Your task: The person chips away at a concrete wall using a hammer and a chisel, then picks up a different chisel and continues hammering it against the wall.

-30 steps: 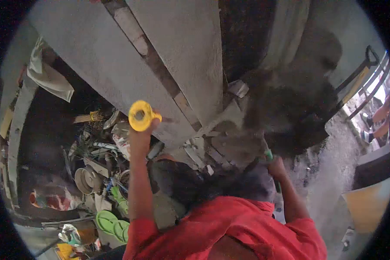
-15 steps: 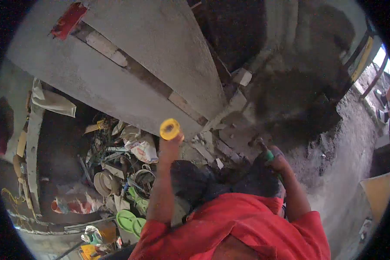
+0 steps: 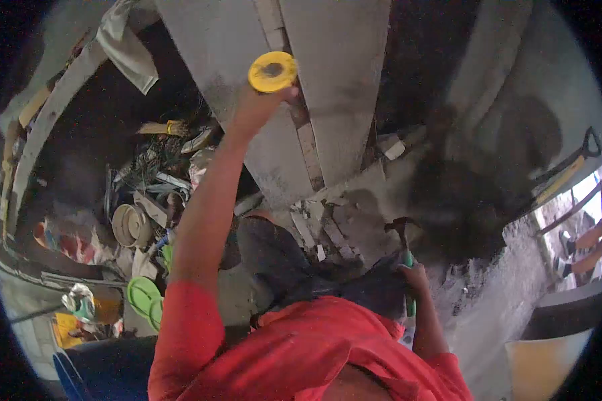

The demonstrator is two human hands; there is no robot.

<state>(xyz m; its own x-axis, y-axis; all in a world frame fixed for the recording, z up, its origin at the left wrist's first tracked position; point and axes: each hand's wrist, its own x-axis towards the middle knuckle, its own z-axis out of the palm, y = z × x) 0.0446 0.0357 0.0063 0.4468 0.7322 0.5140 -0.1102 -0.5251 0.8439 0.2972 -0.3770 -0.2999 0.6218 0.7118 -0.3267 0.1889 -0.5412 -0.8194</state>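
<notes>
Yellow plastic is showing at the top of the scene, where we are holding one round yellow disc [image 3: 272, 72] high against the grey concrete wall [image 3: 341, 80]. Our left hand [image 3: 255, 105] is gripping it from below. The fingers are curled tightly together around whatever sits under the disc, a part we cannot make out. The arm is stretching up out of our red shirt [image 3: 314, 354].

Lower down and well apart from the disc, our right hand [image 3: 415, 275] is clasping one hammer [image 3: 404, 252]. The fingers are wrapped closed around its green handle. Its dark head is pointing up, just beside the broken foot of the wall. A scatter of pale brick pieces [image 3: 314, 224] is lying there, too jumbled for us to count.

Two green sandals [image 3: 142, 296] are lying side by side among the clutter to our left. One pale cloth [image 3: 128, 47] is hanging over a slanting beam above that heap. On the far right, one long-handled shovel [image 3: 568, 167] is leaning against the dark wall. Beyond it, two lower legs of another person [image 3: 585, 239] are showing in daylight.
</notes>
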